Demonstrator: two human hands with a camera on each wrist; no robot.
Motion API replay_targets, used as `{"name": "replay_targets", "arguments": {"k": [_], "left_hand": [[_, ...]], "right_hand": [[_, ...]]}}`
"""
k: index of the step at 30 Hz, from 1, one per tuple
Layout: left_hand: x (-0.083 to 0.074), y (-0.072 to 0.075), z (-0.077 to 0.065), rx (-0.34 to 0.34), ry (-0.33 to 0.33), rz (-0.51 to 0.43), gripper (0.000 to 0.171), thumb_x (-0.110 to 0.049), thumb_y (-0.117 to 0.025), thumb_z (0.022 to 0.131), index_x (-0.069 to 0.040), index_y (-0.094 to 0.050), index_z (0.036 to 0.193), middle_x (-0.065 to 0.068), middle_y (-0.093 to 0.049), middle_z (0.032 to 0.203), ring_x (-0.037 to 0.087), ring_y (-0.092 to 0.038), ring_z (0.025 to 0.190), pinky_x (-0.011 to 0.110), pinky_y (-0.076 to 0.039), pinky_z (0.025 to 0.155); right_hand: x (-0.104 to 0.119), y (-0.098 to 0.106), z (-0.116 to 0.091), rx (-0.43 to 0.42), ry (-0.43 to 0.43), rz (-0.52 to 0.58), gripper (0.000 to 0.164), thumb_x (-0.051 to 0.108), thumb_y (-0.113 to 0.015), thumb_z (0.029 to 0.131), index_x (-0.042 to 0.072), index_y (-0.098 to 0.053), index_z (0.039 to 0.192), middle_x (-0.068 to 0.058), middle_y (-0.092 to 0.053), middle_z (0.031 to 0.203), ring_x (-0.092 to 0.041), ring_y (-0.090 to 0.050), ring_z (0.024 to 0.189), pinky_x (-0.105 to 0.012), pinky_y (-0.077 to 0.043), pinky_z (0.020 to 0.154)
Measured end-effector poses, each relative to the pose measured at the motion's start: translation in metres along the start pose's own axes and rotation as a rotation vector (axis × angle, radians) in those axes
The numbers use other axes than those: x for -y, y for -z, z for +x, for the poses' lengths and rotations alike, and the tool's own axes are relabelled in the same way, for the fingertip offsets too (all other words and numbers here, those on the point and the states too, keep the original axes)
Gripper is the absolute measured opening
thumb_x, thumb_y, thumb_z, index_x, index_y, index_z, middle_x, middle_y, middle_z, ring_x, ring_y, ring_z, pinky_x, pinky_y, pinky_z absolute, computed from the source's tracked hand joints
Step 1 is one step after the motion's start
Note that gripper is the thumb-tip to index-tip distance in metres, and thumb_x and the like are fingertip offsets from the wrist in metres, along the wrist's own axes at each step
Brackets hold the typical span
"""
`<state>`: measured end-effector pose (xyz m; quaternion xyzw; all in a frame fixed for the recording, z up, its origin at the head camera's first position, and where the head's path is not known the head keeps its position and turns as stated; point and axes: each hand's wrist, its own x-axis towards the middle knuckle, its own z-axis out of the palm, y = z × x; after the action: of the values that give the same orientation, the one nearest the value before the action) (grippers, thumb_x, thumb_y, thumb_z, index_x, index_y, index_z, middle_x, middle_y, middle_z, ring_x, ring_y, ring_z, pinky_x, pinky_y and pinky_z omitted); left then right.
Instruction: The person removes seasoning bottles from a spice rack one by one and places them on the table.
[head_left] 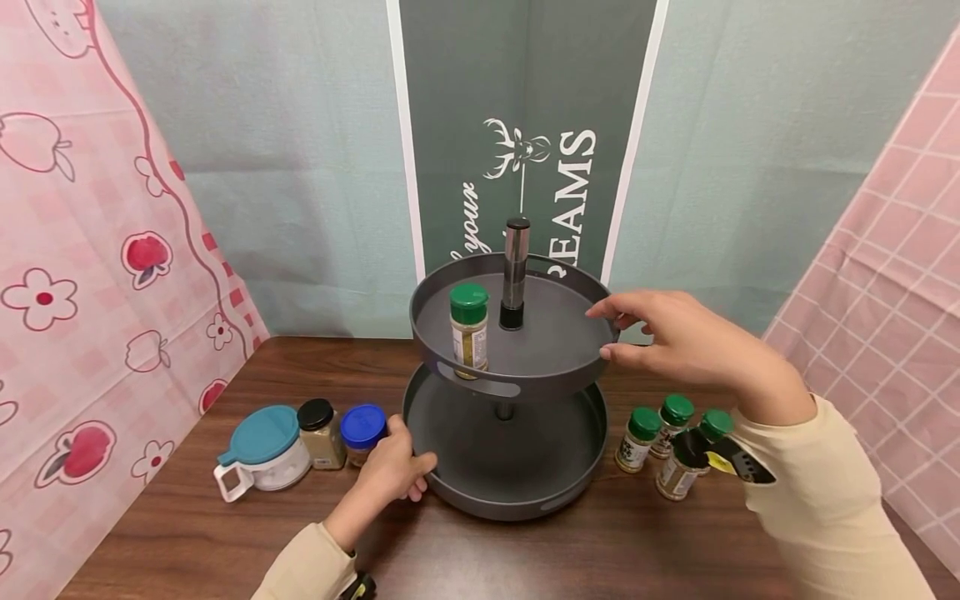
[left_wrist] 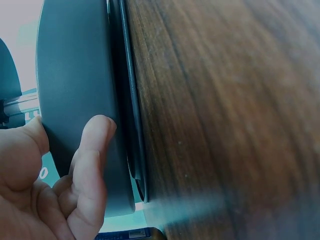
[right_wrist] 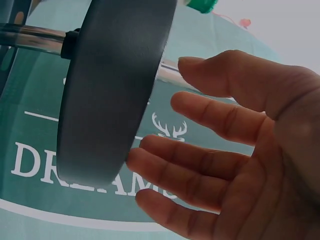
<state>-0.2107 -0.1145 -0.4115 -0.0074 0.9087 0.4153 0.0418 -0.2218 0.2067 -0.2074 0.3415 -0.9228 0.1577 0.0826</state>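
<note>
A dark grey two-tier lazy Susan stands on the table, its upper tray (head_left: 555, 329) and lower tray (head_left: 510, 462) joined by a metal post (head_left: 516, 262). One green-capped spice jar (head_left: 470, 333) sits at the front left of the upper tray. My left hand (head_left: 393, 465) grips the lower tray's left rim. In the left wrist view its thumb (left_wrist: 37, 135) is at the rim's edge and the fingers (left_wrist: 92, 150) lie against the outer wall. My right hand (head_left: 678, 337) is at the upper tray's right rim, fingers spread and loosely bent, holding nothing.
Left of the stand are a blue-lidded jar (head_left: 363, 429), a black-lidded jar (head_left: 321, 433) and a teal-lidded container (head_left: 266, 446) with a white handle. Several green-capped spice jars (head_left: 633, 450) stand to the right. A printed curtain (head_left: 300, 167) hangs behind the brown table (head_left: 480, 558).
</note>
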Motion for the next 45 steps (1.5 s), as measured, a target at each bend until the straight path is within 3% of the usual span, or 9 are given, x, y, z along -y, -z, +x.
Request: {"name": "replay_targets", "arguments": {"k": [8,18,30,38,45], "left_hand": [[-0.001,-0.001,0.0,0.005,0.007,0.001,0.067,-0.012,-0.062,0.076,0.012,-0.021,0.122,0.005,-0.056,0.046,0.016,-0.053,0.037,0.029,-0.049,0.036],[-0.001,0.0,-0.001,-0.001,0.01,0.029,0.067,-0.014,-0.062,0.076,0.012,-0.021,0.122,0.004,-0.056,0.046,0.016,-0.053,0.037,0.029,-0.048,0.037],[-0.001,-0.001,-0.001,0.005,0.008,0.023,0.068,-0.015,-0.062,0.078,0.011,-0.02,0.124,0.004,-0.056,0.047,0.016,-0.053,0.038,0.029,-0.048,0.038],[-0.002,0.0,-0.002,0.008,0.005,0.012,0.069,-0.014,-0.062,0.077,0.012,-0.019,0.124,0.005,-0.057,0.048,0.016,-0.054,0.039,0.03,-0.049,0.038],[-0.002,0.0,-0.002,0.011,0.008,0.006,0.068,-0.013,-0.062,0.077,0.012,-0.02,0.124,0.005,-0.057,0.048,0.016,-0.054,0.039,0.03,-0.049,0.038]], "right_hand": [[0.009,0.0,0.015,0.02,0.064,-0.05,0.034,0.021,-0.064,0.082,0.015,-0.058,0.115,-0.002,-0.059,0.095,-0.014,-0.047,0.074,-0.035,-0.043,0.064],[0.03,0.009,0.037,0.096,0.09,-0.076,0.037,0.02,-0.066,0.08,0.011,-0.058,0.114,-0.007,-0.059,0.112,-0.021,-0.053,0.096,-0.045,-0.046,0.08],[0.052,0.009,0.055,0.102,0.157,-0.075,0.04,0.019,-0.065,0.079,0.009,-0.056,0.116,-0.008,-0.058,0.114,-0.022,-0.054,0.096,-0.045,-0.047,0.082],[0.073,0.0,0.07,0.057,0.224,-0.063,0.048,0.018,-0.068,0.076,0.006,-0.052,0.12,-0.01,-0.057,0.113,-0.023,-0.052,0.097,-0.044,-0.045,0.084],[0.084,-0.016,0.079,0.038,0.22,-0.044,0.055,0.016,-0.067,0.077,0.014,-0.047,0.128,-0.015,-0.048,0.116,-0.022,-0.049,0.092,-0.04,-0.046,0.078]]}}
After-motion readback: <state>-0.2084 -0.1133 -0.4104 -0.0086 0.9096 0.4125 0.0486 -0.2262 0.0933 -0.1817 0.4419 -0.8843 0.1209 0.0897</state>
